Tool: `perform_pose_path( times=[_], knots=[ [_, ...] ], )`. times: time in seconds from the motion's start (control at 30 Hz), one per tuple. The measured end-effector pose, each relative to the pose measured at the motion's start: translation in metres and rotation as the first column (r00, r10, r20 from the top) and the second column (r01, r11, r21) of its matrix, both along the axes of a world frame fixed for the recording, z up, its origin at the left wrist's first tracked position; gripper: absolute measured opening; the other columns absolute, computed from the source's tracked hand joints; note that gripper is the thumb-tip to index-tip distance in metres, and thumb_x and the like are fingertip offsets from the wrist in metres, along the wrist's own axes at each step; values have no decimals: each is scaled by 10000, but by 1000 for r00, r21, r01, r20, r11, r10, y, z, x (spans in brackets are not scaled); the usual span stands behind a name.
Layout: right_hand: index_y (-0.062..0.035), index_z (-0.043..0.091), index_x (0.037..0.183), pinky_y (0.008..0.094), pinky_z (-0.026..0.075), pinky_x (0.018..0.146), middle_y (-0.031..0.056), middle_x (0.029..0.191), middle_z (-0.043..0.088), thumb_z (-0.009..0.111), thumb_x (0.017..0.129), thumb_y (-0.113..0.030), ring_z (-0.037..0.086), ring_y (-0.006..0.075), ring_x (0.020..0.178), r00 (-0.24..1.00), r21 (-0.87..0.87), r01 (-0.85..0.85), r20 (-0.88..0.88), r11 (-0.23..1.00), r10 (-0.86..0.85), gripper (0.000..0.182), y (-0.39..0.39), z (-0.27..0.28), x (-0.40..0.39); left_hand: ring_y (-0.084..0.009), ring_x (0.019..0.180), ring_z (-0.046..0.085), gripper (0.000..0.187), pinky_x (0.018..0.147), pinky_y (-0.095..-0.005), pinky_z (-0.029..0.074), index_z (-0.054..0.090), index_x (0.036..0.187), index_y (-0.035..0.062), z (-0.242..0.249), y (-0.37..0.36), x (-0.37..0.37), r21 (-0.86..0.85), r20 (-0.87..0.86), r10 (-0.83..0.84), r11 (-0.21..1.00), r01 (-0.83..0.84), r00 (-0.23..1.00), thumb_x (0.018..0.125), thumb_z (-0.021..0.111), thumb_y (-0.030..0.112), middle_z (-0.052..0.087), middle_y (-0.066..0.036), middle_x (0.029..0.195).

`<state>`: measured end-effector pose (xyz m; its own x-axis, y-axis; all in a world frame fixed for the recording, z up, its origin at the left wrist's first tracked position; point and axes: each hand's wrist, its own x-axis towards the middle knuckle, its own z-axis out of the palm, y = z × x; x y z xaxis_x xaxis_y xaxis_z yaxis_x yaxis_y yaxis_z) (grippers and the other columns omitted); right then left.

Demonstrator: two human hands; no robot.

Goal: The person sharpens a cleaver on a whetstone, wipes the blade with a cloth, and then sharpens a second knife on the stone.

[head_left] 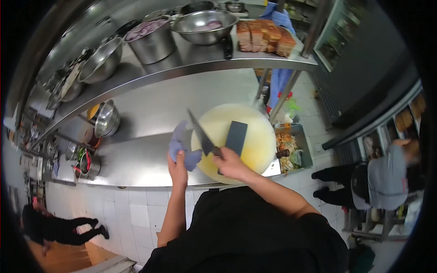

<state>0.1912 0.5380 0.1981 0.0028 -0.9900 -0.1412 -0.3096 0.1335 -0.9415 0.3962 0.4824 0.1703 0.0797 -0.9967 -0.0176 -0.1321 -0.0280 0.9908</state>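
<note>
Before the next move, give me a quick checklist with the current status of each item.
1. Knife gripped: ok, the right hand is closed round its handle.
2. Cloth held: ok, it is in the left hand.
3. Gap between cloth and blade: cannot tell; they look very close from this angle.
4. Dark block on the round board: ok, it lies on top.
5. Blade sharpness: cannot tell.
6. Other people clear of the board: ok, both visible ones stand well away.
</note>
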Motion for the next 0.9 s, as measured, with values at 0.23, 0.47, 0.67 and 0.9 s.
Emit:
perform_pose_path(
  times=[0.23, 0.47, 0.67, 0.9],
  knots=[
    [105, 523, 1115, 498, 511, 828, 320, 968, 663, 560, 990, -224, 675, 452, 929, 958, 57, -245, -139, 968, 250, 354, -2, 51, 14, -287, 1540, 203, 827, 1244, -397, 193, -42, 1665, 108, 1, -6, -36, -226, -26, -196, 956, 185, 980, 1100, 434, 479, 99, -133, 1713],
    [16, 549, 1064, 361, 481, 557, 80, 742, 570, 575, 1047, -374, 580, 162, 585, 890, 171, -424, 260, 889, 375, 391, 40, 63, -39, -315, 1535, 261, 709, 1234, -432, 238, 228, 1629, 83, 10, -81, 43, 55, -327, -36, 997, 57, 944, 1073, 528, 403, 323, -165, 1636],
    [-71, 562, 1058, 280, 416, 448, -3, 706, 523, 507, 1084, -410, 494, 94, 487, 969, 246, -100, 244, 964, 38, 344, 107, 27, -120, -459, 1488, 319, 799, 1183, -637, 232, 415, 1537, 47, 20, -49, 17, -457, 794, 328, 877, 148, 511, 917, 706, 459, 398, -261, 1581],
    [-83, 644, 1098, 280, 413, 411, -5, 666, 506, 491, 1060, -532, 467, 89, 459, 974, 599, -214, 188, 771, 124, 476, 122, 6, -169, -395, 1580, 132, 878, 1211, -686, 0, 347, 1567, -30, 39, 68, -127, 145, 860, -507, 346, 927, 55, 1005, 438, 639, 261, -233, 1666]
  ],
)
